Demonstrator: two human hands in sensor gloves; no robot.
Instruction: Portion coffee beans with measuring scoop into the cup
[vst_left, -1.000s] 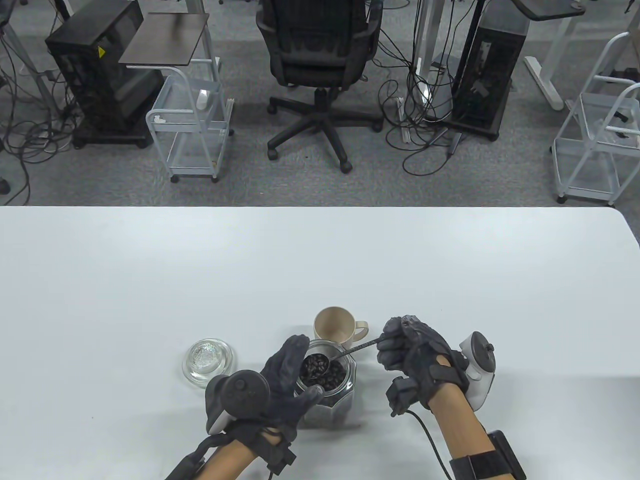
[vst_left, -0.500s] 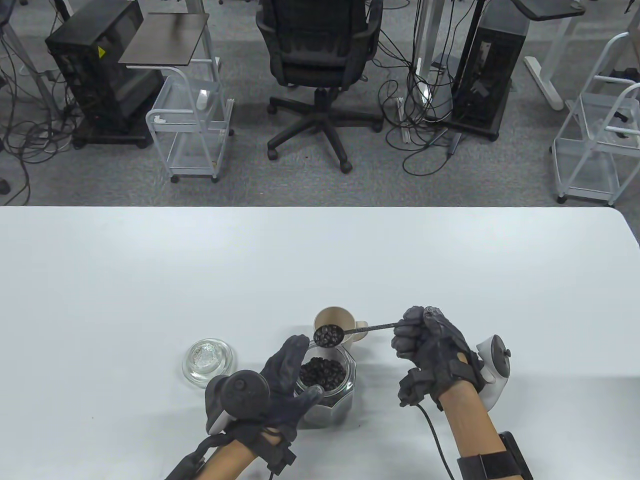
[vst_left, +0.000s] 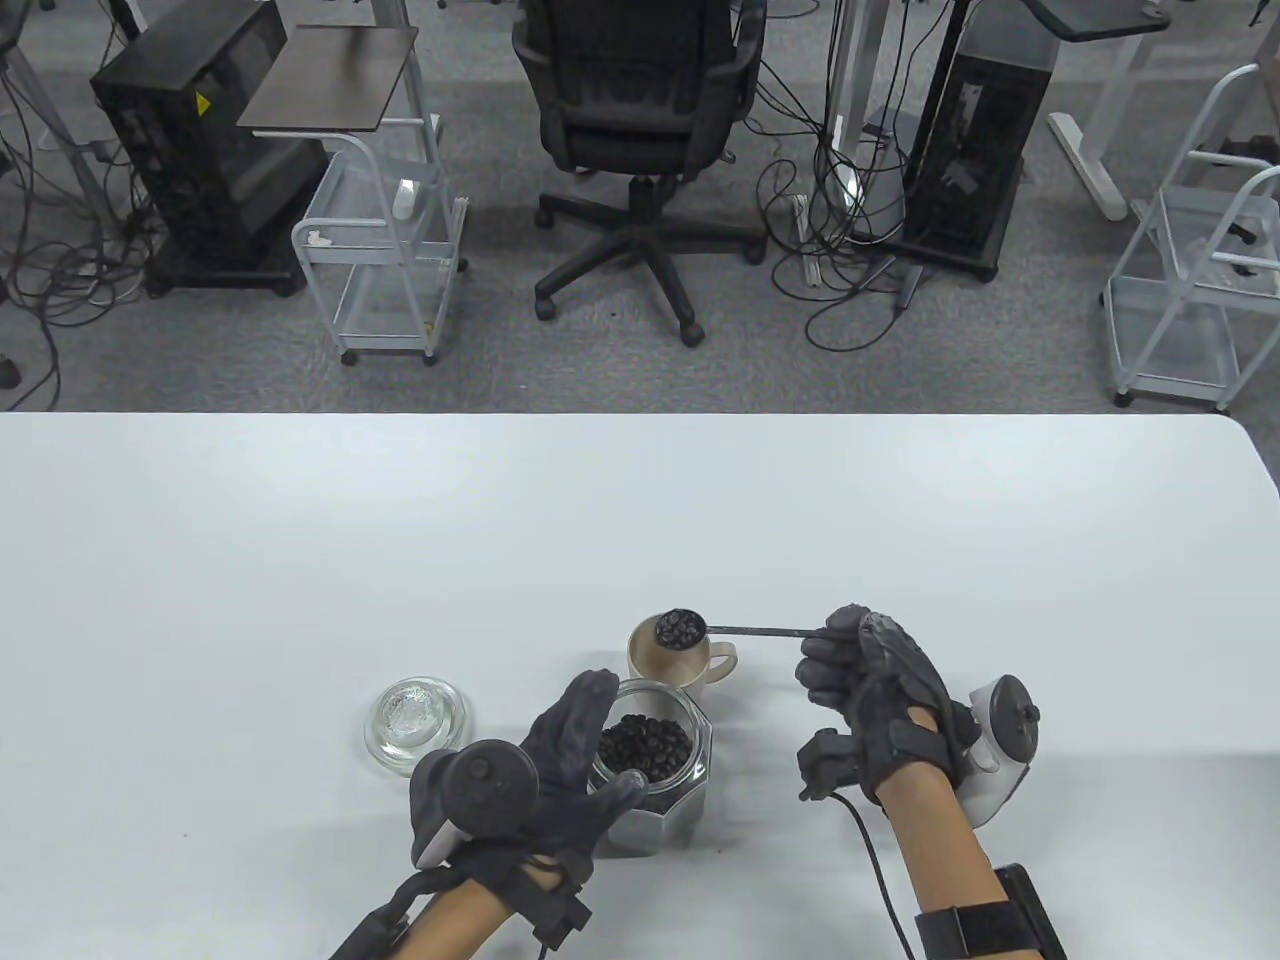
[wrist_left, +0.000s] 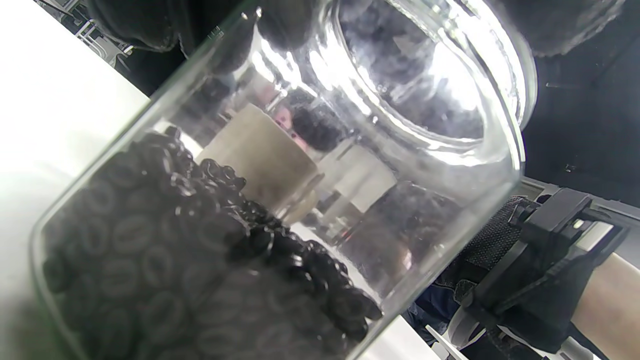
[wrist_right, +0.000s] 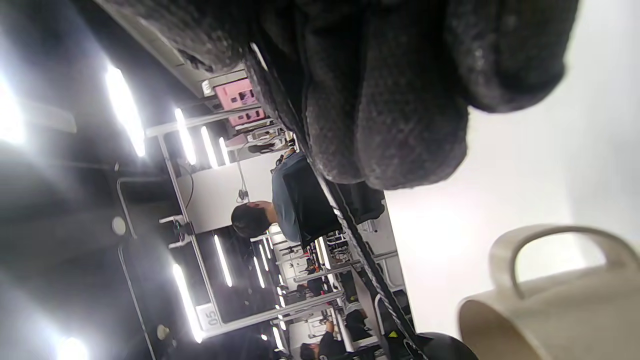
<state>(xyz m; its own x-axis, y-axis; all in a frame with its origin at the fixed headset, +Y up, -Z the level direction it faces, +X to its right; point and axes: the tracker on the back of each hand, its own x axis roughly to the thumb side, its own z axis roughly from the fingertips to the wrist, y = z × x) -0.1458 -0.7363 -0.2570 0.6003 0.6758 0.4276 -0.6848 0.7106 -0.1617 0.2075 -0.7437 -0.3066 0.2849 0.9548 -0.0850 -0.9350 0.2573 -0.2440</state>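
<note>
My right hand (vst_left: 860, 670) pinches the thin handle of the measuring scoop (vst_left: 740, 629); its bowl, heaped with coffee beans (vst_left: 679, 628), hovers level over the beige cup (vst_left: 668, 668). My left hand (vst_left: 570, 750) wraps the open glass jar (vst_left: 655, 790), which holds dark beans (vst_left: 645, 748) and stands just in front of the cup. In the left wrist view the jar (wrist_left: 310, 190) fills the frame, beans (wrist_left: 165, 260) piled at its base. The right wrist view shows my curled right fingers (wrist_right: 400, 90), the scoop's handle (wrist_right: 365, 260) and the cup's (wrist_right: 550, 305) handle side.
The jar's glass lid (vst_left: 415, 722) lies on the white table (vst_left: 640, 520), left of the jar. An office chair (vst_left: 640, 120), wire carts and cables stand on the floor beyond the table's far edge.
My right hand lifted the loaded scoop out of the jar and carried it away from me, from over the jar's mouth to above the cup. The left hand and jar stayed put.
</note>
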